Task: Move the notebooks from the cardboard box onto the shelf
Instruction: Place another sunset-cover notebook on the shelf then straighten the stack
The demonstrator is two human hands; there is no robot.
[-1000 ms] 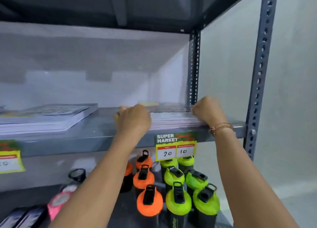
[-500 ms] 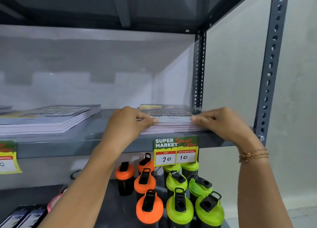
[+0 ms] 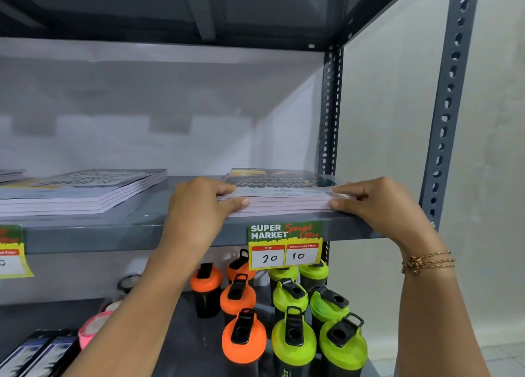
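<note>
A stack of notebooks (image 3: 284,193) with a dark printed cover lies flat at the right end of the grey metal shelf (image 3: 136,226). My left hand (image 3: 199,209) pinches the stack's left front corner, thumb under and fingers on top. On the right front corner my right hand (image 3: 375,203) grips the same stack the same way. Another stack of notebooks (image 3: 85,192) rests further left on the shelf. The cardboard box is out of view.
A price tag (image 3: 285,246) reading 20 and 10 hangs under the stack. Orange bottles (image 3: 241,337) and green bottles (image 3: 295,339) crowd the lower shelf. Perforated uprights (image 3: 449,104) frame the right side, with a white wall beyond.
Both hands have drawn back from fists pushing against the stack's front edge to fingers pinching its front corners. The stack now sits slightly nearer the shelf's front edge.
</note>
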